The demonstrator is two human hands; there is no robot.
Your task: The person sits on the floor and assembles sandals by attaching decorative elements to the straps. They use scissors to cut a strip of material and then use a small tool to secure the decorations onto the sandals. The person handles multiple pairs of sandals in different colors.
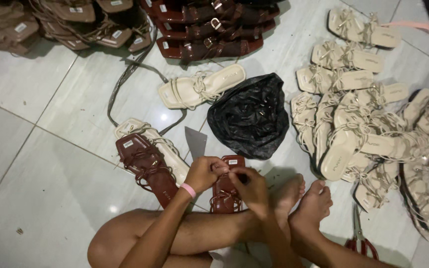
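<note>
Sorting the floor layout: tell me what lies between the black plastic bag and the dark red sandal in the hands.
In the head view, only bare tile separates the black plastic bag from the dark red sandal.

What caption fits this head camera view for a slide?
Seated on a tiled floor, both hands work a dark red sandal among cream sandals.

Dim all around, with a cool blue look. Small bright glare spots on the shiny tile floor, from a light up above. Soft shadows beside the sandals. Dark in the top corners. A bit blurry and grainy, more so near the edges.
</note>
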